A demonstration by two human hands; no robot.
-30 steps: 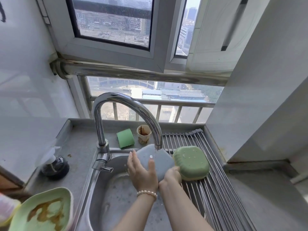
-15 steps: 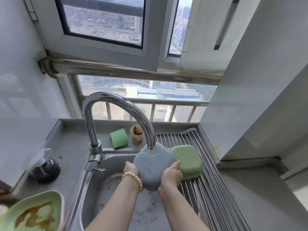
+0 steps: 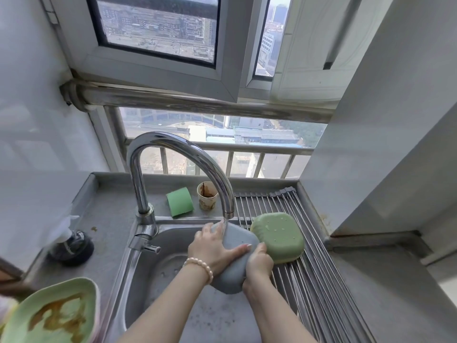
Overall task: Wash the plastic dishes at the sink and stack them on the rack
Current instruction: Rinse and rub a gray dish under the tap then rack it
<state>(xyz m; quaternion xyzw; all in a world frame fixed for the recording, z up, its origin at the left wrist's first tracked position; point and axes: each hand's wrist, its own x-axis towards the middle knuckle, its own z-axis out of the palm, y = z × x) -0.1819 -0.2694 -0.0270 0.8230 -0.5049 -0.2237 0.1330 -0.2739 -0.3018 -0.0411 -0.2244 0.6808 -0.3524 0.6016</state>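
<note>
A grey plastic dish [image 3: 236, 246] is held bottom side up over the steel sink [image 3: 170, 243], under water running from the tap [image 3: 183, 154]. My left hand [image 3: 212, 248] lies spread on the dish's back, fingers straight. My right hand [image 3: 258, 264] grips its right edge. A green plastic dish [image 3: 278, 236] lies upside down on the roll-up metal rack [image 3: 319, 280] to the right. At the bottom left, a light green plate [image 3: 81, 293] smeared with brown sauce rests on the counter.
A green sponge [image 3: 179, 201] and a stained paper cup [image 3: 207, 195] stand behind the sink. A dark soap dispenser [image 3: 70, 246] sits on the left counter. The window railing is at the back, and a white wall closes off the right.
My left hand moved from behind the grey dish onto its back and now lies flat there. The dish tilted lower under the stream. The view shifted slightly.
</note>
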